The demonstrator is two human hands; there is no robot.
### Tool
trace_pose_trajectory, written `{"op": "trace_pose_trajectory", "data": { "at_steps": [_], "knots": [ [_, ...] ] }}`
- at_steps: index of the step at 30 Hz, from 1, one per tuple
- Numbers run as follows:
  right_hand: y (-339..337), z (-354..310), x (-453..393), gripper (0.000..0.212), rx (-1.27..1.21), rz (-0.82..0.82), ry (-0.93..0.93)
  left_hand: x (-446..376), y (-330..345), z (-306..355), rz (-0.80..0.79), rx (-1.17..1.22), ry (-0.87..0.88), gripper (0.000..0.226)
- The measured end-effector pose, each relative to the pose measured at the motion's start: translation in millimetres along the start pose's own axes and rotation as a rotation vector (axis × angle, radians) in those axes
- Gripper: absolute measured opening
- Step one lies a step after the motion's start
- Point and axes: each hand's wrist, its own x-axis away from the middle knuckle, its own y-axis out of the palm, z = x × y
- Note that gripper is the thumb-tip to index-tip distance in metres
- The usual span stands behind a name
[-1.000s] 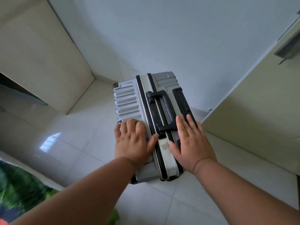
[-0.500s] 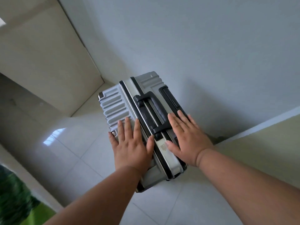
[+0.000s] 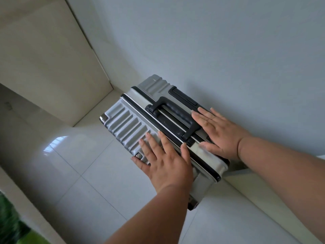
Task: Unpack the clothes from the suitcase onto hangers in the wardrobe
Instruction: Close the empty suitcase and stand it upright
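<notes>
Head view: grey suitcase (image 3: 126, 127) stands closed at frame centre on the tiled floor (image 3: 91, 173). Left hand (image 3: 165, 161) lies flat, fingers straight and spread, on its ribbed shell; right hand (image 3: 219, 132) presses flat beside the black handle (image 3: 174, 115).

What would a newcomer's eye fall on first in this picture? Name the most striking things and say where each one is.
First comes the silver ribbed suitcase, standing closed on the white tiled floor against the pale wall, its black carry handle on top. Next come the two bare hands pressed flat on it: the left hand on the ribbed shell nearer the camera, the right hand on the top by the handle's end.
</notes>
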Motion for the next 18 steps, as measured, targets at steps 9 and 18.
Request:
{"op": "trace_pose_trajectory", "data": {
  "at_steps": [9,18],
  "knots": [
    [-3,8,-6,0.092,0.046,-0.064,0.009,-3,1,3,-0.003,0.057,-0.023,0.083],
    [-67,-56,-7,0.088,-0.137,-0.315,0.47,-12,-43,-3,-0.278,0.221,-0.014,0.097]
  ]
}}
